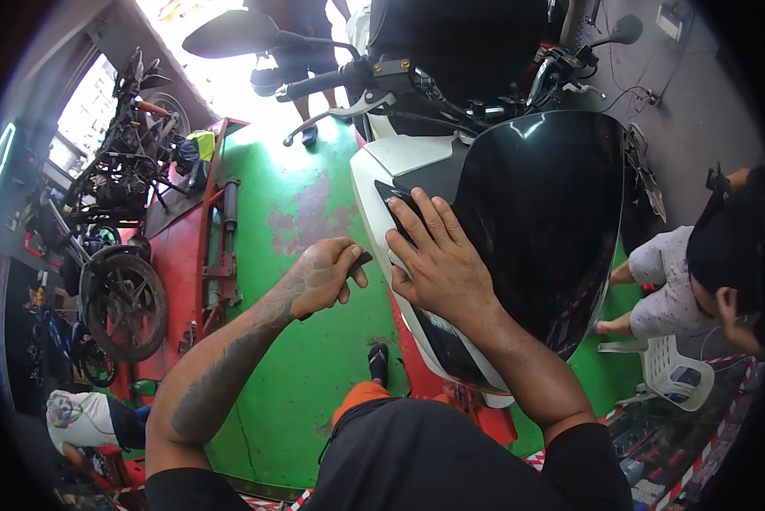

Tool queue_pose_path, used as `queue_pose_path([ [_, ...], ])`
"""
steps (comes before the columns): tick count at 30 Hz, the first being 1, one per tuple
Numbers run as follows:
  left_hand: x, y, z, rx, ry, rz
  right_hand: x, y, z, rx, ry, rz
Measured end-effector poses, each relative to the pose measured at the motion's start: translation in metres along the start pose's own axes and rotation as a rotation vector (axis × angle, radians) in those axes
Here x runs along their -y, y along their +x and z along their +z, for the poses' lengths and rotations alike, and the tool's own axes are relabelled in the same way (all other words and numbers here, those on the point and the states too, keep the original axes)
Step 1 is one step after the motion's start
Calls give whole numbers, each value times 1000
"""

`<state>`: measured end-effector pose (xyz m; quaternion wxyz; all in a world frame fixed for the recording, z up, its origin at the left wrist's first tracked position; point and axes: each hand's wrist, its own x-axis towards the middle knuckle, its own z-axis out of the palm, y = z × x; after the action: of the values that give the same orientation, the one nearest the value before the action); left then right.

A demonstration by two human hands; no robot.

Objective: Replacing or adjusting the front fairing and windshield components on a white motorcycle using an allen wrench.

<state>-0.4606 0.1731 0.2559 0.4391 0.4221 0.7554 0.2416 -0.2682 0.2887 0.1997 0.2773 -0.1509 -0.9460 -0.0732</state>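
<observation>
My right hand (438,255) lies with fingers stretched on a narrow black panel (385,194) set in the white front fairing (367,170) of a scooter, just left of its big dark windscreen (540,221). My left hand (324,271) is closed round a small black object (362,260), too hidden to identify, a little left of the fairing. Above, the handlebar (314,85) carries a silver brake lever (340,113) and a mirror (229,34).
A partly stripped motorcycle (118,307) stands on a red lift (178,255) at left. A person in a white shirt (84,417) is at lower left, another (672,281) at right near a white plastic chair (681,379). Someone's legs (301,64) show at top on the green floor (289,366).
</observation>
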Motion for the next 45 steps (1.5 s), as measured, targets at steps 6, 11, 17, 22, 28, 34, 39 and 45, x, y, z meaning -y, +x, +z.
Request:
queue_pose_path([
  [6,-17,6,8,-11,274,-63,0,-1,0,-24,9,-13],
  [11,-33,-7,15,93,413,168,-4,-4,4,-34,-14,-22],
  [17,-27,13,10,94,393,-42,-1,-4,3,-64,8,-37],
  [22,-30,29,10,160,265,-196,-1,-4,6,-97,14,-34],
  [28,-22,28,17,162,0,-227,1,-6,4,-108,-19,-31],
  [34,-25,24,17,147,85,-210,23,-37,27,-96,-145,-30],
  [39,-17,26,18,137,121,-166,27,-40,30,-67,-180,2],
  [45,-26,17,24,70,425,-69,30,-39,27,-4,-233,-1],
])
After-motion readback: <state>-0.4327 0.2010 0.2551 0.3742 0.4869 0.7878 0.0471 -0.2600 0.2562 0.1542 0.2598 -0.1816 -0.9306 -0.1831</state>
